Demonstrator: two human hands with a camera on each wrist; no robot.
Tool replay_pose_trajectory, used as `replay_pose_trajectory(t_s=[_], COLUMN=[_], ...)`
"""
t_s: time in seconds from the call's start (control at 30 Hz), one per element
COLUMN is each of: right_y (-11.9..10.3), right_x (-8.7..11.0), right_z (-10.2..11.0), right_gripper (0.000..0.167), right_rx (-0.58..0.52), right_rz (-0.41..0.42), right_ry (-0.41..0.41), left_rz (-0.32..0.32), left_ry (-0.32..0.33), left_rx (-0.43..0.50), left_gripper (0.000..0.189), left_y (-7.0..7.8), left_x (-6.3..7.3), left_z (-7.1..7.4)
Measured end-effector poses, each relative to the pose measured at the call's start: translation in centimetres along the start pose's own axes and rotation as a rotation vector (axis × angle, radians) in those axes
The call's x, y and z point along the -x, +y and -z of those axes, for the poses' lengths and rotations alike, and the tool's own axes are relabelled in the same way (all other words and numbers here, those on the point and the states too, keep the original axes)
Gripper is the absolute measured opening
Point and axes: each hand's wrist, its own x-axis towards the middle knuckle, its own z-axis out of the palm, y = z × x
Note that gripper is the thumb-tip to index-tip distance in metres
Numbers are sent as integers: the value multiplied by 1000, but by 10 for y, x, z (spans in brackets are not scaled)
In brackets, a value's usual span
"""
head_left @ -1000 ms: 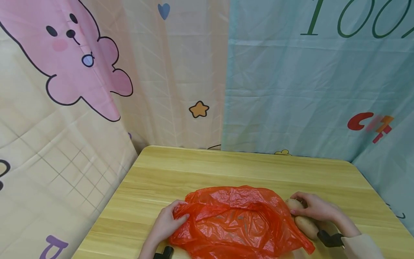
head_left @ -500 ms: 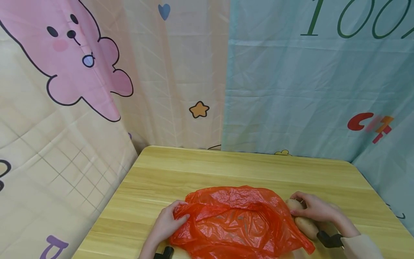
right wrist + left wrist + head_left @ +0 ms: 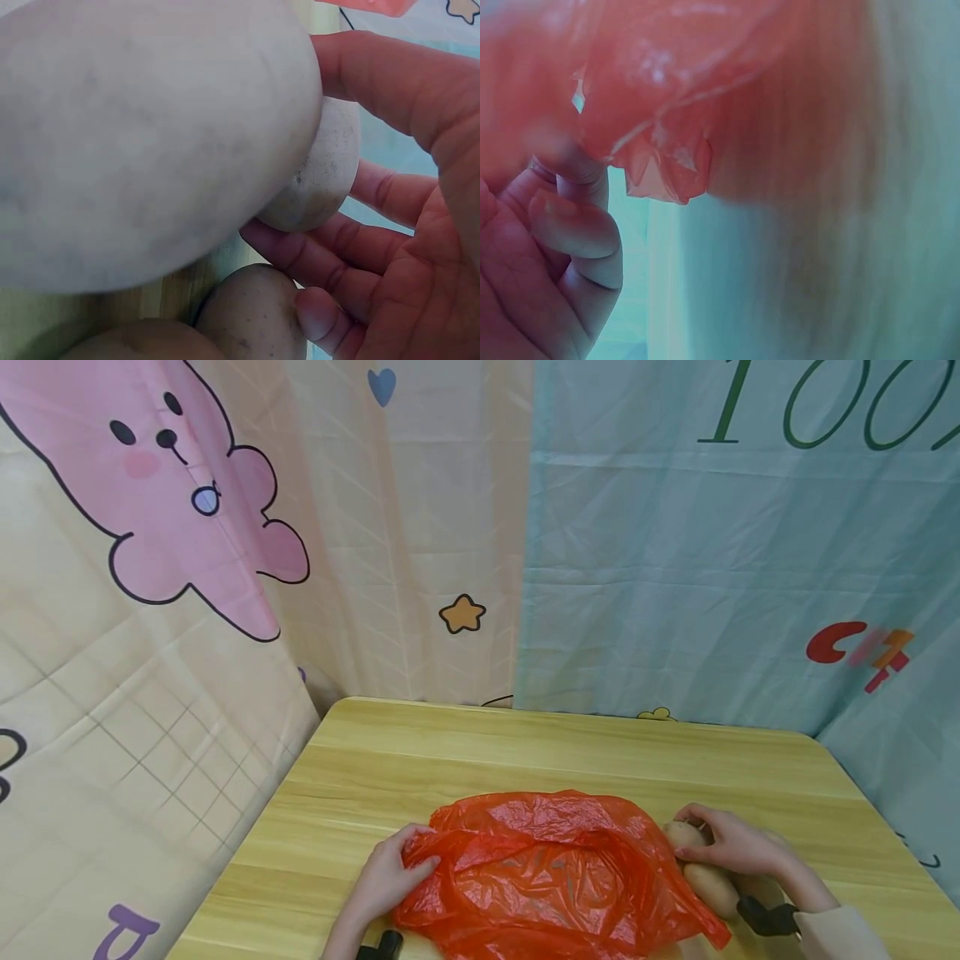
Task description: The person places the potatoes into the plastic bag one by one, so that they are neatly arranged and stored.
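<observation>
A crumpled red plastic bag [image 3: 555,893] lies on the table, its mouth spread toward me. My left hand [image 3: 386,872] pinches the bag's left rim between thumb and fingers; the left wrist view has curled fingers [image 3: 577,232] under the thin red film. To the right of the bag, my right hand [image 3: 738,842] grips a potato [image 3: 684,835] that lies against the bag's side. A second potato [image 3: 711,889] sits just below that hand. In the right wrist view, thumb and fingers reach round the gripped potato [image 3: 326,169], partly hidden behind a large near potato [image 3: 150,142].
Lower in the right wrist view are another spotted potato [image 3: 251,315] and part of one more potato [image 3: 142,341]. The wooden table [image 3: 555,743] extends back to patterned curtains [image 3: 675,568]. Black wrist mounts [image 3: 767,916] sit at both wrists.
</observation>
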Motion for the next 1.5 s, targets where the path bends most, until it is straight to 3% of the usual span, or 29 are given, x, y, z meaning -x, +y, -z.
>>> replay_pose_trajectory(t_s=[0.4,0.93,1.5], right_y=[0,-3,-5], right_x=[2,4,6], right_z=[0,3,4], right_gripper=[33,34,39], right_rx=[-12,-80,-69], right_rz=[-15,-121,-198], right_ry=[25,21,68], left_rz=[5,-11,-17], left_ry=[3,13,10], left_rx=[0,-7,8], left_gripper=[38,38,39], left_y=[0,2,4], left_x=[0,2,3], left_z=[0,-1,-1])
